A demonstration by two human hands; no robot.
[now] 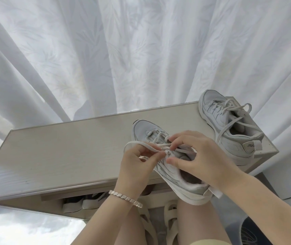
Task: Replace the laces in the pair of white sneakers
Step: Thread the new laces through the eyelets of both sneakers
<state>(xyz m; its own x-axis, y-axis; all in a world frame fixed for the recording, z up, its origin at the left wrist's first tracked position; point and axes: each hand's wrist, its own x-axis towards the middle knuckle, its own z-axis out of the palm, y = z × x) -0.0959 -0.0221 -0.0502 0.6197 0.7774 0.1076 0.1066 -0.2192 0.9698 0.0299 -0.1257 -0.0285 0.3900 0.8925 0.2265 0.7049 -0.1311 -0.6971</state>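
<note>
A white sneaker [145, 131] lies with its toe on the pale shoe cabinet [67, 151] and its heel hanging over the front edge. My left hand [137, 167] pinches its white lace [134, 143] beside an upper eyelet, the lace looping out to the left. My right hand [199, 156] holds the sneaker's upper, thumb on the side panel and fingertips pinching the lace crossings. The second white sneaker [229, 124] stands laced at the cabinet's right end, loose lace ends draped over it.
White curtains [123, 59] hang close behind the cabinet. Dark and light shoes [81, 202] sit on a shelf under the top. My legs and cream sandals [169, 220] are below. A bracelet [125, 198] circles my left wrist.
</note>
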